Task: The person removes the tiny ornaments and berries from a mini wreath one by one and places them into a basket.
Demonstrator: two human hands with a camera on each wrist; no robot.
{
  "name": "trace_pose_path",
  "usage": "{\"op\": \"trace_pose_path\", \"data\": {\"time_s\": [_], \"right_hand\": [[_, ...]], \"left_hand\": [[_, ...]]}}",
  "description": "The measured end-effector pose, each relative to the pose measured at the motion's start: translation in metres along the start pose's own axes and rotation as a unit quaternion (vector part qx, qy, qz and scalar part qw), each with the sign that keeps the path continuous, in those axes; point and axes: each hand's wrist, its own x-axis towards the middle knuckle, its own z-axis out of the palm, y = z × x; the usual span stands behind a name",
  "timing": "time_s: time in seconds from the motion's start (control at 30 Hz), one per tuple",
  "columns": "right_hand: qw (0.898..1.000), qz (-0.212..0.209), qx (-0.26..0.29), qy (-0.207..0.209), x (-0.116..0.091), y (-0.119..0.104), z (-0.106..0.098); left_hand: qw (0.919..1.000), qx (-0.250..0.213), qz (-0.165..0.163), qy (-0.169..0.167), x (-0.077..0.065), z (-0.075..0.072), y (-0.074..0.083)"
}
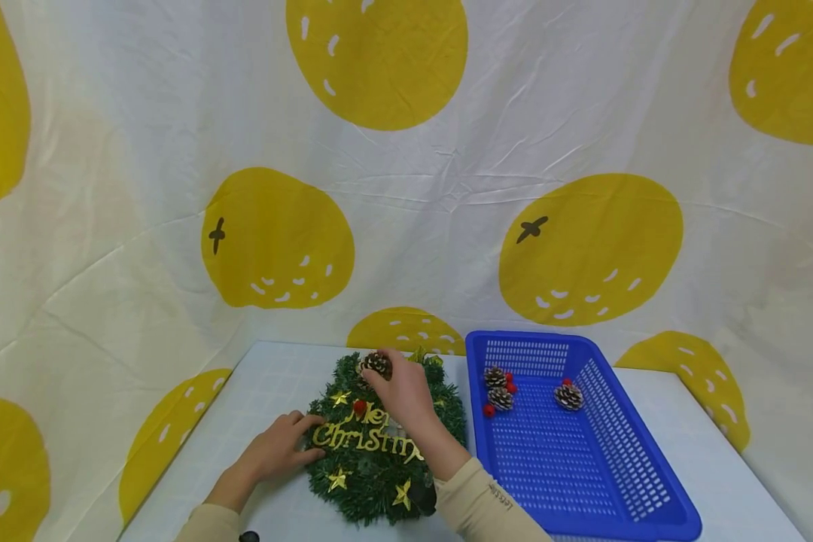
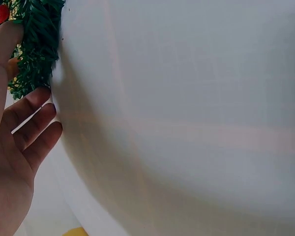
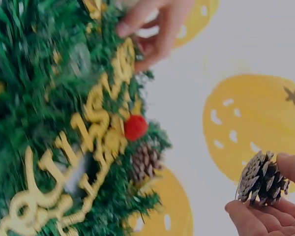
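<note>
A green Christmas wreath [image 1: 379,493] lies on the table, with gold "Merry Christmas" lettering [image 1: 352,439] and several gold stars [image 1: 402,494]. My left hand [image 1: 281,444] holds its left edge between thumb and index finger; the other fingers [image 2: 42,142] stretch loosely along the table in the left wrist view. Above the wreath's far side, my right hand [image 1: 406,388] pinches a white-tipped pine cone [image 3: 263,179] between thumb and fingers. In the right wrist view, this cone is apart from the greenery. Another pine cone [image 3: 145,161] sits in the wreath beside a red ball [image 3: 135,127].
A blue plastic basket [image 1: 549,467] stands right of the wreath. Inside lie several pine cones [image 1: 569,397] with red berries [image 1: 489,410]. Behind the white table [image 1: 278,369] hangs a pale cloth [image 1: 413,241] printed with yellow fruit.
</note>
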Motion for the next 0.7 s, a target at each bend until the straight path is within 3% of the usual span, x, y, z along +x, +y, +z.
{"op": "trace_pose_path", "data": {"time_s": [0.7], "right_hand": [[0.997,0.037,-0.042,0.055,0.032,0.027,-0.063]], "left_hand": [[0.9999,0.006,0.002,-0.01,0.0,0.0,-0.002]]}}
